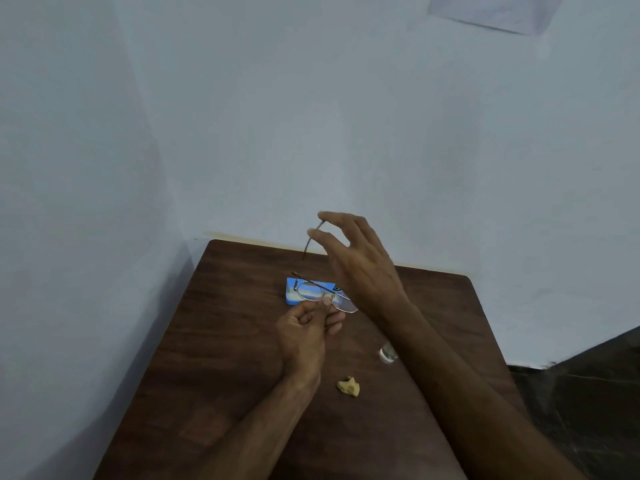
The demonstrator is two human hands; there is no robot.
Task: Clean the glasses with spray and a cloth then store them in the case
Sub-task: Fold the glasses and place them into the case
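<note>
Cloth, small, yellow and crumpled (348, 386), lies nearest on the dark brown wooden table (225, 341), at 5 o'clock from the left hand (306, 329). At 3 o'clock from that hand stands a small clear spray bottle (387, 354), largely hidden behind the right forearm.

The left hand's fingers are curled, with thumb and forefinger pinching the bridge of the thin metal-framed glasses with round clear lenses (313, 292), held just above the table. The frame's long axis runs from about 10 to 4 o'clock.

The right hand (362, 268) reaches over from 4 o'clock. Its fingers are mostly straight, and two fingertips appear to nip the tip of the raised temple arm (312, 240), which stands up toward 12. The other temple looks folded across behind the lenses.

Just beyond the left fingertips, at 12 o'clock and showing through the lenses, lies the flat bright-blue rectangular case (294, 295), its length running 9 to 3. The left hand is the nearer to it. Judging by this, the raised temple must fold down before the glasses can go in.

Whether the case is open or shut cannot be told, and its right end sits behind the right hand.
</note>
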